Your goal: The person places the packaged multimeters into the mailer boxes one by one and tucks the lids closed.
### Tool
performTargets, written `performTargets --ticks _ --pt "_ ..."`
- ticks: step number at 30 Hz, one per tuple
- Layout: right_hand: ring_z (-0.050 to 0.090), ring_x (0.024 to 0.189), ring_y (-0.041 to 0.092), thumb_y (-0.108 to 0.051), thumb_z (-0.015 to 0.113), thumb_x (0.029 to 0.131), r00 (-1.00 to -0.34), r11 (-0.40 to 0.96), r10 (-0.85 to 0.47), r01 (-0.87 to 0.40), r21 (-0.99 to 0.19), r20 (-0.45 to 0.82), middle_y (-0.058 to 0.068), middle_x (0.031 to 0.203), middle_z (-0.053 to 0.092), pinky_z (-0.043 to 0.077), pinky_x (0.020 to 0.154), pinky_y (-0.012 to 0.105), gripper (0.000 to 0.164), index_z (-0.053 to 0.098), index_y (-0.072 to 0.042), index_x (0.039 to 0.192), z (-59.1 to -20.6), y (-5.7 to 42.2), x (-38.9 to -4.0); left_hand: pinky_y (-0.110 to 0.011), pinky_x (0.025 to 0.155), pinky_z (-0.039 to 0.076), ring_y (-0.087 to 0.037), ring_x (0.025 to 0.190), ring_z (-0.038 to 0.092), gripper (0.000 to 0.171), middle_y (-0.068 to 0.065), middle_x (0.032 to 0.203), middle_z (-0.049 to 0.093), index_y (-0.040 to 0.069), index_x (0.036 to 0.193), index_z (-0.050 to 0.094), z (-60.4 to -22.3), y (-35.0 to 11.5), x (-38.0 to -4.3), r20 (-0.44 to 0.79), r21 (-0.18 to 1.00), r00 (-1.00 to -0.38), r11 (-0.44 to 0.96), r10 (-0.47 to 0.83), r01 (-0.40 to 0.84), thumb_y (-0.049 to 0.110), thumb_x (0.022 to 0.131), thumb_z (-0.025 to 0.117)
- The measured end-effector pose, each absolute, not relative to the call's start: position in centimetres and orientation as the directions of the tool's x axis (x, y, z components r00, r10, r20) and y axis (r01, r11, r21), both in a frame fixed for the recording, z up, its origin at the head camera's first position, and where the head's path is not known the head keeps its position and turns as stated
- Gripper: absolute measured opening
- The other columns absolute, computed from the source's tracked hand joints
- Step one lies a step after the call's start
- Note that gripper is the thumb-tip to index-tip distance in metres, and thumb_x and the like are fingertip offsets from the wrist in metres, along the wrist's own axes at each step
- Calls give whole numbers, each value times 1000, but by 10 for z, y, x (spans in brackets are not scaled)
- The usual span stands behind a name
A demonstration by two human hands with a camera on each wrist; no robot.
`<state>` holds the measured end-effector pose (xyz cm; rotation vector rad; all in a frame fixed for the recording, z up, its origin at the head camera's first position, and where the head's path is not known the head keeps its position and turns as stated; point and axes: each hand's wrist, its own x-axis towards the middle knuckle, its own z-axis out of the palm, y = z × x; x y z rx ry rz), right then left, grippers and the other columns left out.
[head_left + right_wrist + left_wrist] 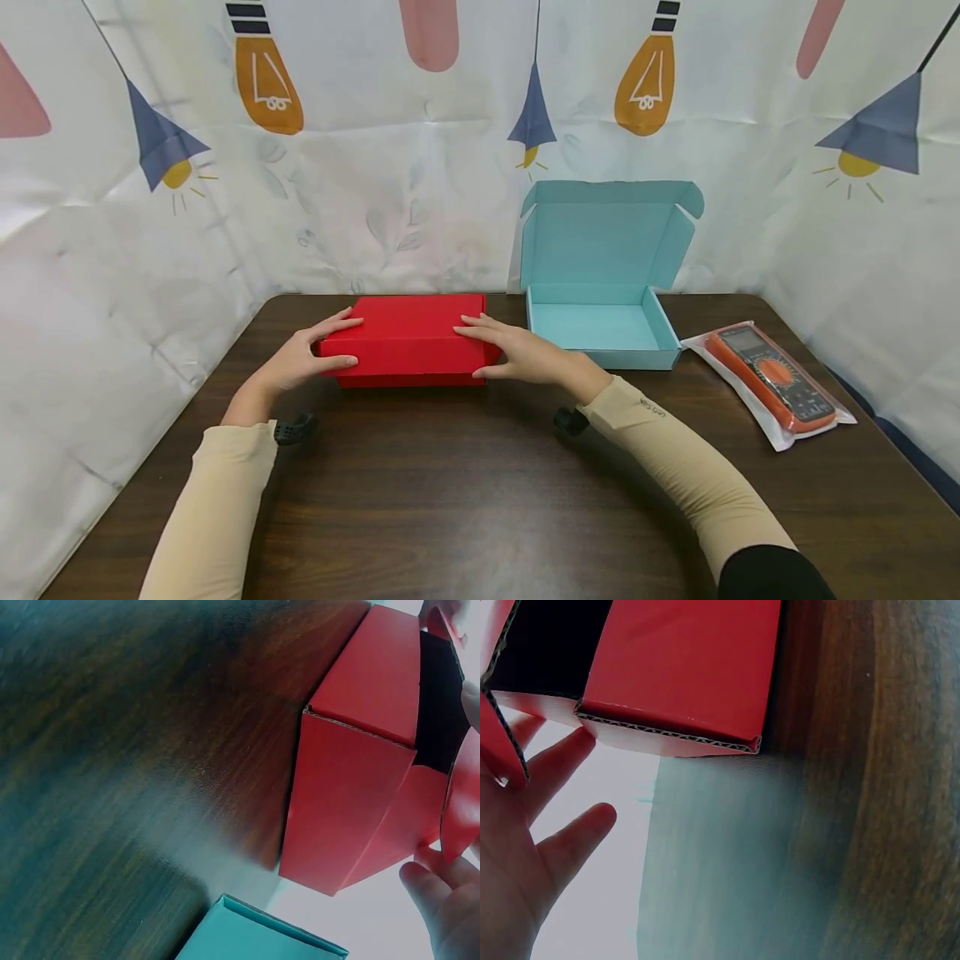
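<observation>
A red cardboard box (420,358) sits at the back of the table, left of centre. Its lid (420,317) is partly lowered; both wrist views show a dark gap between lid and front wall. My left hand (300,358) grips the lid's left front corner, fingers over the top and thumb at the front. At the opposite corner, my right hand (525,352) holds the lid the same way. In the left wrist view, the box's front wall (682,667) shows its raw corrugated edge. The box's inside is dark and its contents are hidden.
A light blue box (603,321) stands with its lid raised, just right of the red one. Farther right lies an orange multimeter (776,375) in a clear plastic bag. A patterned cloth (450,167) hangs behind the dark wooden table (450,483).
</observation>
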<state>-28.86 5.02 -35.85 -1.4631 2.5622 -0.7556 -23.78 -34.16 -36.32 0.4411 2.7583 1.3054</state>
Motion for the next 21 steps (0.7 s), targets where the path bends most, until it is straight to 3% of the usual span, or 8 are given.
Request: performTargets --ticks 14,21 --pt "24 153 29 -23 80 91 -521 416 -836 -806 -422 170 6 165 32 56 92 31 76 43 -15 157 -365 51 -289 -62 102 44 -44 145 26 77 -12 168 22 16 159 40 -369 -338 -237 91 680 -958 686 270 258 36 93 73" --pt "25 153 32 -23 80 91 -510 416 -846 -815 -405 158 8 164 33 55 96 34 75 44 -13 157 -370 49 -287 -67 103 41 -46 143 28 78 -16 167 22 14 160 38 -375 -335 -236 90 598 -957 753 276 274 40 94 71"
